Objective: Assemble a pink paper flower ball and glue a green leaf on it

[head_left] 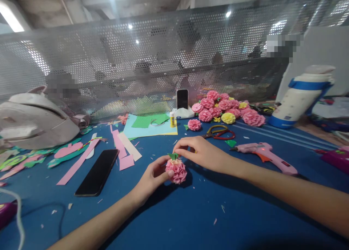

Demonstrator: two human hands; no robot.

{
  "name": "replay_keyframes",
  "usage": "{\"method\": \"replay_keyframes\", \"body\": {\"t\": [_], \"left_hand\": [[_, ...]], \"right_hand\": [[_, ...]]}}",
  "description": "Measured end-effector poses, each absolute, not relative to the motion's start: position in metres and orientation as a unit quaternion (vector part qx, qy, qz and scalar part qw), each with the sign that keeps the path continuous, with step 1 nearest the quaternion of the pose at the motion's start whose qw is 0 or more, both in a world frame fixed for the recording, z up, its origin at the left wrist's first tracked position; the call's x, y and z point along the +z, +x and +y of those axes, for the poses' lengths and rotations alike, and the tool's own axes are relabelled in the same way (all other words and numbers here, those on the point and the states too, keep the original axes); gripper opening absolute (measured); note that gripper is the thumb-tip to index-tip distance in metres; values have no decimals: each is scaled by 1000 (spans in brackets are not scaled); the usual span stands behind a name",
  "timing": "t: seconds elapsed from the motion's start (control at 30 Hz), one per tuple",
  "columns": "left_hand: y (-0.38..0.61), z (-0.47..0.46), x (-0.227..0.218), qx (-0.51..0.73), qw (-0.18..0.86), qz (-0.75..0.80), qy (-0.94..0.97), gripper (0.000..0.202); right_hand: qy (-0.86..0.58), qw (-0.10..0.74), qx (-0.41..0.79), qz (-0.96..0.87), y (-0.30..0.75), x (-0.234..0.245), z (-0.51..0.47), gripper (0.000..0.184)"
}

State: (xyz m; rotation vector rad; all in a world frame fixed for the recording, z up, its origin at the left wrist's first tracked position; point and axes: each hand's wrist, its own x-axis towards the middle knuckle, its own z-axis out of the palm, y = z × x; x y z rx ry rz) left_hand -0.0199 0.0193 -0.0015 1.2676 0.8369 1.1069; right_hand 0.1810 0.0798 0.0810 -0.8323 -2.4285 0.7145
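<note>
My left hand (pixel 152 177) is closed around the side of a pink paper flower (pixel 177 172), thumb at its front. A green paper leaf (pixel 172 156) sits on top of the flower. From the right, my right hand (pixel 200 150) reaches over with its fingertips pinched at that leaf. Behind my hands lies another pink paper flower (pixel 194 125) with a bit of green at its side. Scissors (pixel 220 132) with red and yellow handles rest just beyond my right hand. A pink glue gun (pixel 265 155) lies to the right of my right wrist.
A black phone (pixel 96 173) and pink paper strips (pixel 79 162) lie on the left, before a pale backpack (pixel 38 121). At the back are a glue stick (pixel 172 120), green paper (pixel 145 120), a propped phone (pixel 182 99) and a flower pile (pixel 225 105). A bottle (pixel 302 97) stands right.
</note>
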Motion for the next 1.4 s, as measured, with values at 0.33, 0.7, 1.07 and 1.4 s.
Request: {"method": "replay_keyframes", "body": {"t": [0.33, 0.7, 1.07, 1.4], "left_hand": [[-16, 18, 10, 431, 619, 341, 562, 42], [-18, 19, 6, 431, 629, 323, 560, 37], [-25, 22, 2, 432, 757, 218, 440, 53], [-23, 21, -5, 438, 744, 234, 447, 49]], "right_hand": [[-295, 220, 268, -890, 178, 75, 79, 9], [-304, 241, 270, -882, 181, 73, 71, 15], [-302, 281, 358, -838, 189, 76, 78, 26], [-299, 269, 353, -845, 181, 72, 71, 20]]}}
